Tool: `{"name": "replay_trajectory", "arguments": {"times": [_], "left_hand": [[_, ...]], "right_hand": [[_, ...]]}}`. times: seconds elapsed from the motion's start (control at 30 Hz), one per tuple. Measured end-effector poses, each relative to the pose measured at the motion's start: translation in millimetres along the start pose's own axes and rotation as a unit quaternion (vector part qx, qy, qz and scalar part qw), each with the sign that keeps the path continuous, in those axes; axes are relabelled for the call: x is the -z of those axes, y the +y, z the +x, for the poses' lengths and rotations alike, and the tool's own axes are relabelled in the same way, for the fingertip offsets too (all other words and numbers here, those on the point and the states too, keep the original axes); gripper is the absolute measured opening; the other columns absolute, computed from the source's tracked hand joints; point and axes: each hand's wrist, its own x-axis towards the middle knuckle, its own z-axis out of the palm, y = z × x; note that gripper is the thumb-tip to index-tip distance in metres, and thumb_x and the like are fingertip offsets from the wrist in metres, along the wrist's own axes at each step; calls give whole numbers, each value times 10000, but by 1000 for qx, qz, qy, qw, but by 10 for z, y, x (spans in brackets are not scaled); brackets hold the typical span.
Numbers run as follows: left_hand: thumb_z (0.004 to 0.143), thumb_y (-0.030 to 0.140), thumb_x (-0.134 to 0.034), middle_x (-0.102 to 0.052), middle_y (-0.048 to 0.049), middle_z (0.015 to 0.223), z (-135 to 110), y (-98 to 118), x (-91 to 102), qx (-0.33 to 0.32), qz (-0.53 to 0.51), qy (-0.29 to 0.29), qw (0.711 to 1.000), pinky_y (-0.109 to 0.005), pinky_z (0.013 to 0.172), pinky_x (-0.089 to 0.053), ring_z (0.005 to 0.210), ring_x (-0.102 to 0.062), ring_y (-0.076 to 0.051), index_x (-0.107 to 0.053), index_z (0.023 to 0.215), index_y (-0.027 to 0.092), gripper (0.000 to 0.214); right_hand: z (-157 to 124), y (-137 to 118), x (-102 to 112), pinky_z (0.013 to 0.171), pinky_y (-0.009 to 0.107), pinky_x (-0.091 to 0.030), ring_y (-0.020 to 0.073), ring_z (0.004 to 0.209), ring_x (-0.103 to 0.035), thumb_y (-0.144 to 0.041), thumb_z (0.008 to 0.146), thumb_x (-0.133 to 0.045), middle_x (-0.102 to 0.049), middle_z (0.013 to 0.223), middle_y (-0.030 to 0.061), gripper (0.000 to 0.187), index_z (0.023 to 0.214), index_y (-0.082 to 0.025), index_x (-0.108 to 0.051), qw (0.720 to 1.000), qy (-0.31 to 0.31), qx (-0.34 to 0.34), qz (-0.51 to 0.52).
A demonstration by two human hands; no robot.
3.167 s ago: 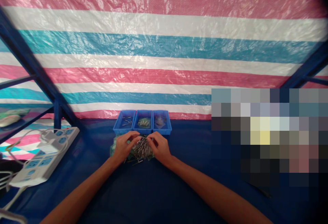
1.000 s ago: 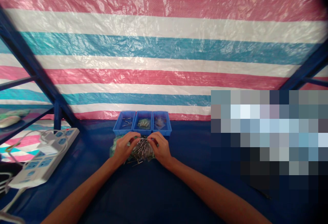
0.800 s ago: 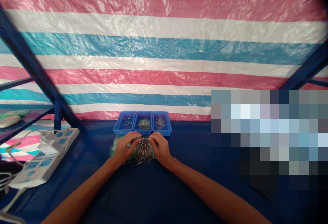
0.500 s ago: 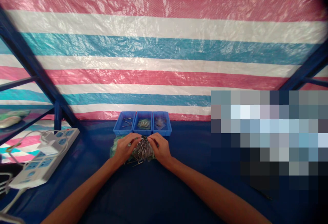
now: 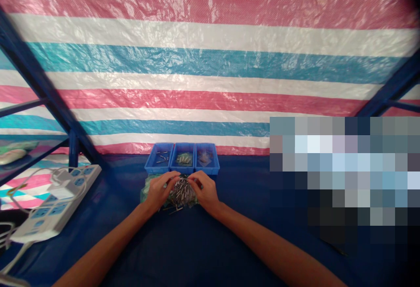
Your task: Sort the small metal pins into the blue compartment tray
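My left hand [image 5: 160, 189] and my right hand [image 5: 204, 187] face each other over a heap of small metal rods [image 5: 181, 192]. Thumb and fingers of each are pinched together. A small, thin metal piece [image 5: 184, 178] spans the gap between the fingertips, held at both ends; its exact kind is too small to make out. The heap lies on a greenish clear plastic bag [image 5: 147, 187], partly hidden by my left hand. A few longer rods [image 5: 173, 209] lie at the heap's near edge.
Right behind the hands stand three blue bins: the left bin [image 5: 151, 164] with a few rods, the middle bin [image 5: 183, 169] with bagged parts, the right bin [image 5: 213, 165] with a clear bag. Power strips with cables [image 5: 54, 217] lie left on the blue table [image 5: 157, 252]. The right side is pixelated.
The fingertips have shifted very slightly, and the thin metal piece between them shows a little more plainly. Heap and bins stay as they were.
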Motion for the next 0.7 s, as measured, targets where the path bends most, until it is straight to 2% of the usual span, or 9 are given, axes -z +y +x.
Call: {"name": "replay_trajectory", "arguments": {"times": [0.27, 0.5, 0.7], "left_hand": [[875, 306, -572, -701, -41, 855, 44, 40, 15, -22, -33, -26, 999, -228, 639, -527, 657, -636, -121, -652, 970, 182, 176], [886, 258, -557, -691, -50, 878, 61, 52, 14, -43, -46, -43, 997, -245, 745, -523, 813, -646, -143, -660, 911, 186, 128], [896, 269, -543, -686, -40, 849, 39, 15, 6, -25, -34, -49, 998, -243, 739, -503, 783, -643, -141, -641, 892, 180, 132]], "right_hand": [[1, 33, -17, 632, 246, -427, 140, 667, -556, -297, 927, -475, -602, 734, 14, 209, 813, -196, -617, 999, 7, -27, -26], [-18, 69, -19, 621, 242, -429, 139, 628, -576, -330, 943, -442, -631, 688, 9, 288, 775, -193, -632, 999, -8, -26, -37], [-22, 18, 5, 643, 244, -454, 146, 662, -599, -326, 918, -497, -665, 779, 27, 210, 932, -187, -653, 999, -7, -29, -13]]}}
